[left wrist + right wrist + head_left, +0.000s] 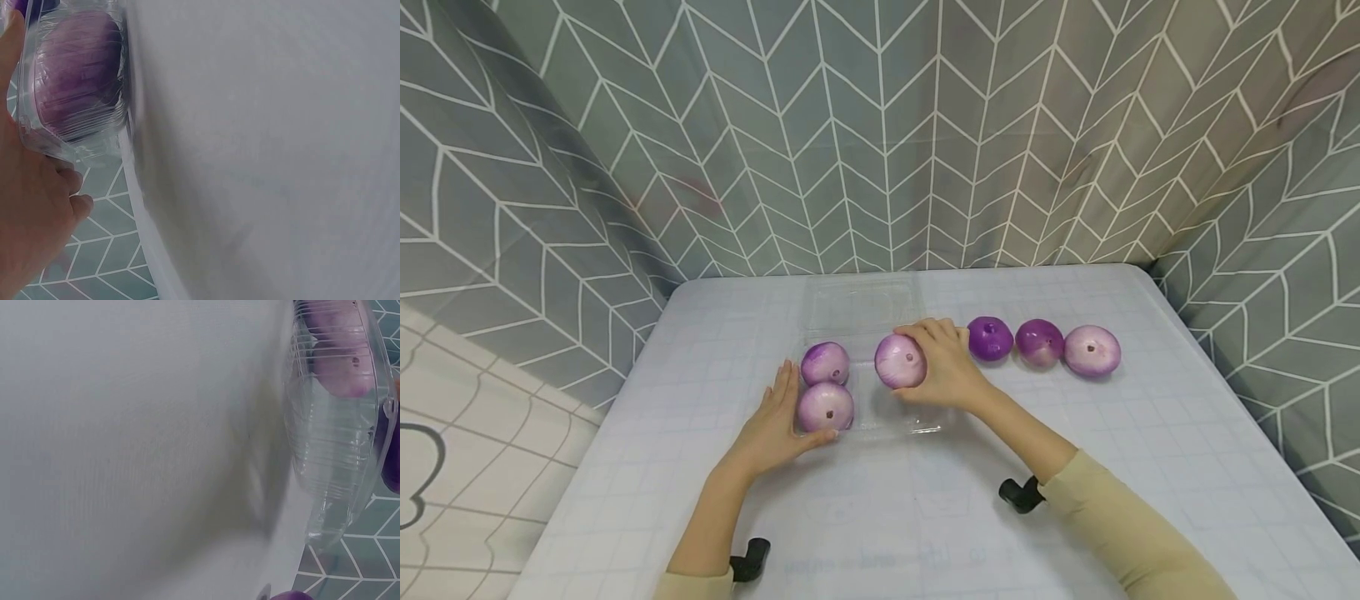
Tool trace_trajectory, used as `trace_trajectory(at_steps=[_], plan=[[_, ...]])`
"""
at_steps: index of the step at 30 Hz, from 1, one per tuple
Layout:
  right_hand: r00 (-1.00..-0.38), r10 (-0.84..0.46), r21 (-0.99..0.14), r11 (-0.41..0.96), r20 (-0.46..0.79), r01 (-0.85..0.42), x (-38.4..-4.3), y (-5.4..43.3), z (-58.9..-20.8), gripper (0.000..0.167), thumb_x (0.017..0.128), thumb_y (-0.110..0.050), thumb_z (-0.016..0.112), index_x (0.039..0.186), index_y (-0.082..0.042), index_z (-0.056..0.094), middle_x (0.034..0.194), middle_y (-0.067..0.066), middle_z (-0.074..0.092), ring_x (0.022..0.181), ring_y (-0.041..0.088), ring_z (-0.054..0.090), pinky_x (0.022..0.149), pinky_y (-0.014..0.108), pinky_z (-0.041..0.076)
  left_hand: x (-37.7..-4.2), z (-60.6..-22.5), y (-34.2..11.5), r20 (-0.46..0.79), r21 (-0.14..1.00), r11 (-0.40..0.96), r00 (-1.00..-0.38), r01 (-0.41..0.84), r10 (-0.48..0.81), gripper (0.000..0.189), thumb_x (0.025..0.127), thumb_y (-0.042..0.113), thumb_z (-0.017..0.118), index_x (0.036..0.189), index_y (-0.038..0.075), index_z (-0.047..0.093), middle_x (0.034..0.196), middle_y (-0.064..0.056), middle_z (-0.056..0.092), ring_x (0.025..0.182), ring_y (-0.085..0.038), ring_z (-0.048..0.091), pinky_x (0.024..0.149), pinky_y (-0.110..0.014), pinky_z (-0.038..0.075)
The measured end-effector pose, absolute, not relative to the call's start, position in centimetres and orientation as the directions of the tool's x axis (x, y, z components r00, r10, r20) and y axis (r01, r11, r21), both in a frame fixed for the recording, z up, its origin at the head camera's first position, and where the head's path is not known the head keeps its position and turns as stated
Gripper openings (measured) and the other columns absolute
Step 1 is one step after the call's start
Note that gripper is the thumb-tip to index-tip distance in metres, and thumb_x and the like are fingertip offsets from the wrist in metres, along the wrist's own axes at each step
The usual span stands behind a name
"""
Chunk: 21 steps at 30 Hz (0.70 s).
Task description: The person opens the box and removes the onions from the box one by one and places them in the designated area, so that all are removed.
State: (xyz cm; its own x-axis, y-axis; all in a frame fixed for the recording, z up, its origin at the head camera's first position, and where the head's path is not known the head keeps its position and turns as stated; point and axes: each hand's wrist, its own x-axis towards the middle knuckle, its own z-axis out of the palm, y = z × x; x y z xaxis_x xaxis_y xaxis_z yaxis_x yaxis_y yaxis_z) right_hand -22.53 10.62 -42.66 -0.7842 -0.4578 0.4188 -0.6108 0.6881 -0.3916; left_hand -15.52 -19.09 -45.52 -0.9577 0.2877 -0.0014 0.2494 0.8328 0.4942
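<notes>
A clear plastic clamshell container [891, 423] lies on the table with its lid [861, 302] folded back. Two red onions sit in its left part: a rear one [825, 364] and a paler front one [826, 407]. My left hand [769, 433] rests against the container's left side, fingers extended, thumb along the front rim. In the left wrist view, an onion [78, 75] shows through the container's ribbed wall. My right hand [949, 365] grips another pale red onion [897, 362] above the container's right part. Whether that onion touches the base is unclear.
To the right of the container stand three more red onions in a row: a dark one [990, 339], a two-toned one [1039, 343] and a pale one [1092, 351]. The white-covered table [880, 517] ends at a patterned grey curtain [880, 150]. Black wrist mounts sit below both forearms.
</notes>
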Motion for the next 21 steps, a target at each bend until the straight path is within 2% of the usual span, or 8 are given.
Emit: trace_trajectory(at_steps=[21], plan=[[-0.781,-0.404,-0.402,0.69,0.475,-0.602,-22.0,13.2,-42.4,0.083,0.055,-0.043,0.088,0.128,-0.017,0.057,0.115,0.003,0.054,0.101,0.025,0.043,0.081,0.045,0.029,-15.5,-45.5,-19.1,-0.01,0.497,0.833,-0.958,0.244,0.287,0.123,0.076,0.064,0.069,0.151,-0.006,0.0,0.159,-0.021,-0.006,0.146,-0.034,-0.003,0.117,-0.051,0.006]])
